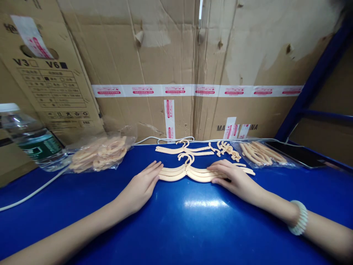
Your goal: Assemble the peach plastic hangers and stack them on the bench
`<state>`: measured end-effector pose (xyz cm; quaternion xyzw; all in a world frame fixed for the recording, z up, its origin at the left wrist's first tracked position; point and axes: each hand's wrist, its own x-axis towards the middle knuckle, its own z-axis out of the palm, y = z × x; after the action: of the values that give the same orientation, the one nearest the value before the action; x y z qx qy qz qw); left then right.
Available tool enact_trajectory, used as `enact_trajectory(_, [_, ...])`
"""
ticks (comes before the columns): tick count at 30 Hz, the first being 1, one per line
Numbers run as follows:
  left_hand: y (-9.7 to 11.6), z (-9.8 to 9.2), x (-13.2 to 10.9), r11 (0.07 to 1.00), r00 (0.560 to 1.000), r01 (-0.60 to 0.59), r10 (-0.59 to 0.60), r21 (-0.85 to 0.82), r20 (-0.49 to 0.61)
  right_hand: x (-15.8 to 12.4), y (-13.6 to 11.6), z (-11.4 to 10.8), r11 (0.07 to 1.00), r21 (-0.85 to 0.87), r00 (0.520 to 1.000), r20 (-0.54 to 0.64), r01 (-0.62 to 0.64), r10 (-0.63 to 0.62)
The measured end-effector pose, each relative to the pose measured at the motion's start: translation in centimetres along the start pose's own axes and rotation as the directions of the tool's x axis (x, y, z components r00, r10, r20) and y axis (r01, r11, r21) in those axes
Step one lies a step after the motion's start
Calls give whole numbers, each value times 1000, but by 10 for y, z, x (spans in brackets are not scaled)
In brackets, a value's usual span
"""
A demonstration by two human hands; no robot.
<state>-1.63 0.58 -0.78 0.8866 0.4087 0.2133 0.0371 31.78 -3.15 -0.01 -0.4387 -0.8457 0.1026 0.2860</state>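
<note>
- A bottle [30,141] stands at the far left of the blue surface [193,221], and a white cable [33,193] runs past it.
- Left bag [99,152]: clear plastic, still full of peach hangers and lying closed as far as I can tell; these look not yet dealt with.
- Left hand [142,186]: flat and released, grasping nothing, its fingertips pressed against the left end of the stack.
- Stack [187,173]: a few hangers lie nested, hooks together, on the surface between the two hands. It seems this much is gathered and squared up.
- Loose hangers [190,149]: just behind the stack and apart from it, a couple lie unstacked, with a small jumbled heap [227,149] to their right. These look left over.
- Right hand [234,178]: palm down with fingers spread over the right end of the stack, resting on it and not clenched.
- Right bag [261,152]: more hangers inside, near the wall of boxes.
- A phone [298,152] lies just beyond that bag.
</note>
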Motion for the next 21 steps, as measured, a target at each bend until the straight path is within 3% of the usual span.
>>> enact_trajectory(11, [4,3,-3,998,998,-34,36,56,-47,1,1,2,1000,-17,1000,-19,13,-13])
enact_trajectory(21, [5,3,-4,995,999,-33,35,90,-21,-3,-13,-1,990,-43,991,2,132,-132])
